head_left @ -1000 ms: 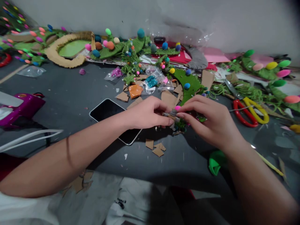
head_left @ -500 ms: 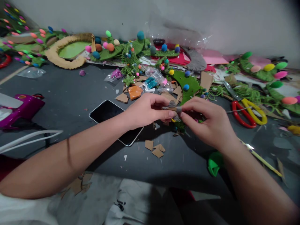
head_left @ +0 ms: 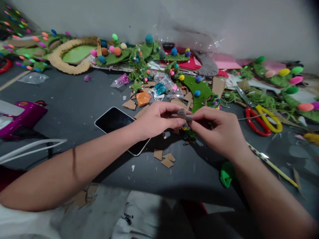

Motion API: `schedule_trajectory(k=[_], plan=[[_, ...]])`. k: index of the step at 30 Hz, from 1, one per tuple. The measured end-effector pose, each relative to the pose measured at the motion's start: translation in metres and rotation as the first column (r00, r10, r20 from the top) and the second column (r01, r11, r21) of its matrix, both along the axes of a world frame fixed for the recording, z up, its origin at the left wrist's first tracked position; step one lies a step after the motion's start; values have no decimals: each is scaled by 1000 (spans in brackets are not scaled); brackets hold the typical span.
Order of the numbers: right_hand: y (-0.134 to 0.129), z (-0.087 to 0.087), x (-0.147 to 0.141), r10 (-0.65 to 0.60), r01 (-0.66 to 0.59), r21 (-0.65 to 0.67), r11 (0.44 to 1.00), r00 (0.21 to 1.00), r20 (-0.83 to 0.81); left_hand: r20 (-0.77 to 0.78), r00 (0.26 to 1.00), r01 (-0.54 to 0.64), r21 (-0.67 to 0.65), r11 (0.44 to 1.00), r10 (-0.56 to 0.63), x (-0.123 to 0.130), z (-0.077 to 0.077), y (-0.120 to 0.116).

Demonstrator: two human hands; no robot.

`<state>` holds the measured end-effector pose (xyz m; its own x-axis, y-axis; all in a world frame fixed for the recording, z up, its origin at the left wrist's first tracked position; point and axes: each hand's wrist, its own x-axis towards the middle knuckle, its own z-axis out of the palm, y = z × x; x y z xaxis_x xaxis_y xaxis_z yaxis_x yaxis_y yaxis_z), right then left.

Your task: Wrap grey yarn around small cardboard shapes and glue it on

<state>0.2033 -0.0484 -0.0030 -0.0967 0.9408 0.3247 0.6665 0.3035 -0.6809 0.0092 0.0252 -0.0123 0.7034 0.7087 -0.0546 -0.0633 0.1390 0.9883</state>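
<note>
Nearest: cardboard scraps (head_left: 167, 162) on dark table (head_left: 147, 177). Phone (head_left: 112, 118) beyond, partly behind left forearm. Left hand (head_left: 153, 121) pinches small grey yarn-wrapped piece (head_left: 182, 113); right hand (head_left: 221, 127) grips its other end in fingertips. Step looks like winding or smoothing yarn; next move calls for steady left pinch, light strand tension. Farther: scissors (head_left: 245, 96), green crescent (head_left: 204, 89).
</note>
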Motion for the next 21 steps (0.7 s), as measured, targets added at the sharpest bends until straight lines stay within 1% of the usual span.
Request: schedule_trajectory(k=[5,8,10,14,18,21], plan=[[-1,1,0,-9,9,32,999,1000,10,41,999,-15,43,999,14,-1,-3,3],[-2,2,0,2,-2,110,994,1000,0,73,997,-27,60,998,22,-2,-5,5],[-3,3,0,8,-5,162,987,1000,-14,85,995,-56,61,997,50,-3,-7,6],[-5,5,-3,14,-14,209,978,1000,2,62,994,-96,72,993,92,-3,-8,6],[-6,4,-4,-3,-5,210,978,999,41,35,994,-104,89,991,101,-2,-5,5],[-4,-1,-2,7,-2,150,989,999,-34,4,995,-97,101,990,97,-1,-2,4]])
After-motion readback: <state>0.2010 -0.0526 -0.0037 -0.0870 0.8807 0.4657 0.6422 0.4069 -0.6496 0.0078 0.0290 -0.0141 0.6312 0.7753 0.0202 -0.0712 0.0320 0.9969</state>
